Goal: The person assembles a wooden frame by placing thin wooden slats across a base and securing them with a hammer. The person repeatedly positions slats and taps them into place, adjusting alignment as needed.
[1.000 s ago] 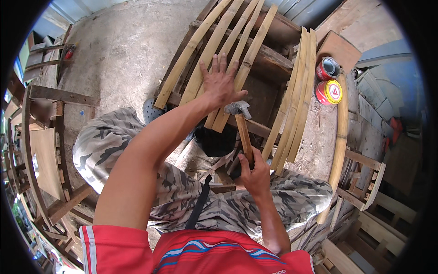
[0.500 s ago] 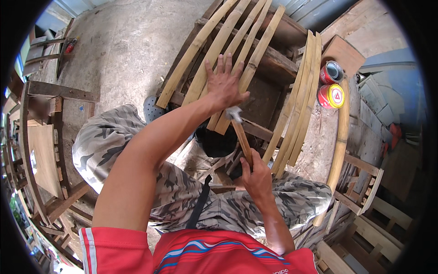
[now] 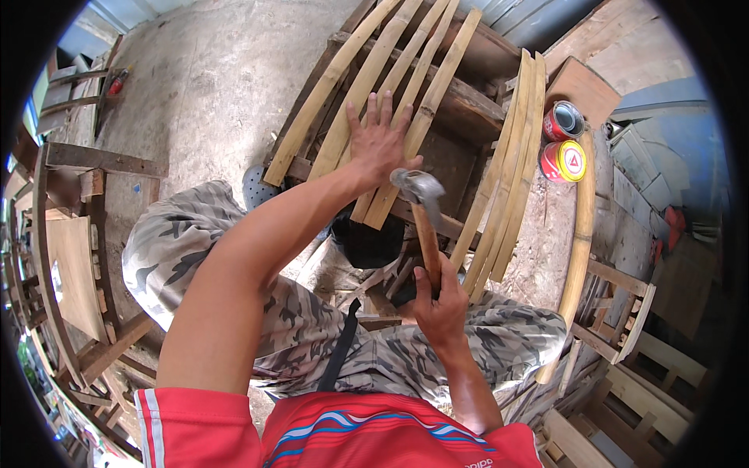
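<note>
My left hand (image 3: 378, 144) lies spread and flat across several bamboo slats (image 3: 374, 74), pressing on their near part. These slats run side by side over a dark wooden frame (image 3: 460, 101). In my right hand (image 3: 441, 308) is a claw hammer (image 3: 426, 238), its wooden handle gripped and its metal head raised beside my left hand, over the near slat ends. To the right, another group of bamboo slats (image 3: 507, 179) leans together on the frame. Under the near ends sits a black round container (image 3: 368, 240), partly hidden.
Two red cans stand at the right, one open-topped (image 3: 563, 121) and one with a yellow-rimmed lid (image 3: 563, 161). Beside them lies a long bamboo pole (image 3: 579, 249). A wooden frame (image 3: 101, 160) stands at the left. Wooden pieces (image 3: 640, 405) lie at the lower right.
The hammer head has risen from the slat ends and shifted slightly right, its handle now more upright. My left hand stays pressed on the slats.
</note>
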The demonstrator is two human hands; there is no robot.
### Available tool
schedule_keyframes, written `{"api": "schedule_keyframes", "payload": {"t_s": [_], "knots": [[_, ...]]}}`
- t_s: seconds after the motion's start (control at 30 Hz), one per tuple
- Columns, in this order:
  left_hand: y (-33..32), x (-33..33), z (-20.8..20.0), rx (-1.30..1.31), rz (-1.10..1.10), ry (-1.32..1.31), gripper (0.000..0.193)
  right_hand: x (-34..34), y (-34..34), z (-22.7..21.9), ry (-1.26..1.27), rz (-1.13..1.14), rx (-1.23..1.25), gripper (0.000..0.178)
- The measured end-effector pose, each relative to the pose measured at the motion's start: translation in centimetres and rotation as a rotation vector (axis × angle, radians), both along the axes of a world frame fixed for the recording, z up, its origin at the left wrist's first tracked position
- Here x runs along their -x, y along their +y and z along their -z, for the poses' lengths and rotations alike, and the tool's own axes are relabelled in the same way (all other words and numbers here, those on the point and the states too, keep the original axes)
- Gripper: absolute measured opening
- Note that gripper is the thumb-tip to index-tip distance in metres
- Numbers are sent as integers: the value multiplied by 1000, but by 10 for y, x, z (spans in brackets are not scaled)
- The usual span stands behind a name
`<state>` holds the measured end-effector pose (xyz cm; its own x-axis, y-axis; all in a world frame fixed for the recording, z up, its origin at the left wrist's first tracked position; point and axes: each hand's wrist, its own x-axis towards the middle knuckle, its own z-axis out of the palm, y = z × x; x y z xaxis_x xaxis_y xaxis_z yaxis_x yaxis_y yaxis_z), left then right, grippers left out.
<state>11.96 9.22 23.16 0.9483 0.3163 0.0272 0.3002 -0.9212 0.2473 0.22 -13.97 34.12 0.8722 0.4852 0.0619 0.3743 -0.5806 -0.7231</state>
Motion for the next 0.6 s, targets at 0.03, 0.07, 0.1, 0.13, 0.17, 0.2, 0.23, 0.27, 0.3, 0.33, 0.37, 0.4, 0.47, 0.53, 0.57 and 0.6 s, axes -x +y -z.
{"api": "schedule_keyframes", "payload": {"t_s": [0.03,0.07,0.1,0.13,0.17,0.2,0.23,0.27,0.3,0.33,0.37,0.4,0.47,0.53,0.57,0.6], "knots": [[0,1,1,-3,-4,8,106,2,-2,5,17,-2,23,32],[-1,0,0,-6,-2,11,106,3,-5,13,30,1,45,32],[-1,-1,-2,-1,6,9,106,4,-7,17,42,4,68,32],[-2,-1,-3,5,14,7,106,3,-10,18,46,-9,104,32],[-1,-1,-4,5,15,6,106,0,-12,18,51,-31,136,32],[-1,0,-4,0,11,3,105,-2,-13,18,56,-52,169,31],[-1,0,-4,-5,7,0,105,-2,-12,18,37,-45,139,31],[-2,1,-5,-6,7,-2,105,0,-12,16,21,-34,113,31],[-2,2,-5,-3,7,7,105,2,-12,15,4,-23,87,31],[-2,2,-6,0,7,16,105,3,-11,17,15,-18,96,31],[-2,1,-7,2,8,22,105,3,-11,20,24,-13,105,31],[-2,0,-7,5,12,18,106,3,-11,23,33,-7,113,31],[-1,0,-5,10,15,9,106,-1,-13,26,2,-47,138,31],[1,0,-3,9,16,21,106,-2,-11,22,-26,-52,97,32],[1,1,-2,13,16,29,106,0,-7,13,-37,-35,47,33],[1,2,-2,9,15,24,106,2,-4,8,-47,-19,-3,33]]}}
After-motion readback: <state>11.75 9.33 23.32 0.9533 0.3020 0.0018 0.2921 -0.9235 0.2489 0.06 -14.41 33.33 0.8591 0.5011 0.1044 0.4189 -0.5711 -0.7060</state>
